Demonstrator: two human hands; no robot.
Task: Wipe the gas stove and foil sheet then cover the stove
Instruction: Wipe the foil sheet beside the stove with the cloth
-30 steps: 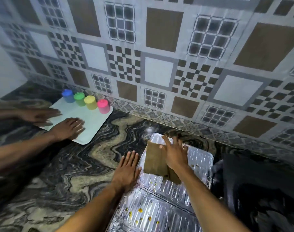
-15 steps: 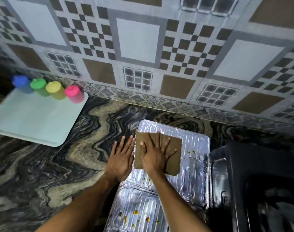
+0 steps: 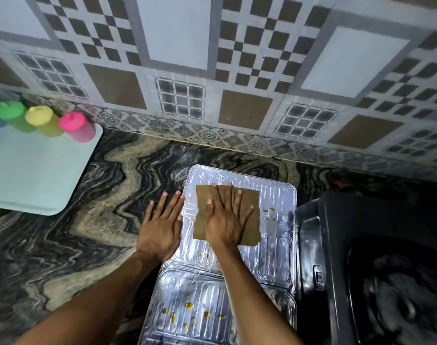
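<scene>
A ribbed silver foil sheet [image 3: 274, 245] lies on the marbled counter, dotted with yellow food bits near its front and right side. A brown wiping cloth [image 3: 251, 207] rests flat on its far half. My right hand [image 3: 225, 220] presses palm-down on the cloth, fingers spread. My left hand [image 3: 161, 225] lies flat on the counter, its fingers touching the foil's left edge. The black gas stove [image 3: 374, 257] stands directly right of the foil, partly blurred.
A pale blue tray [image 3: 33, 175] sits at the left with blue, green [image 3: 12, 114], yellow [image 3: 42, 119] and pink [image 3: 76, 125] squeeze bottles along its back. The patterned tile wall [image 3: 212, 70] rises behind the counter [image 3: 100, 207].
The view has dipped and closed in on the foil. Another person's hands at the tray have left the view. My right hand went from lifting the cloth to pressing it flat.
</scene>
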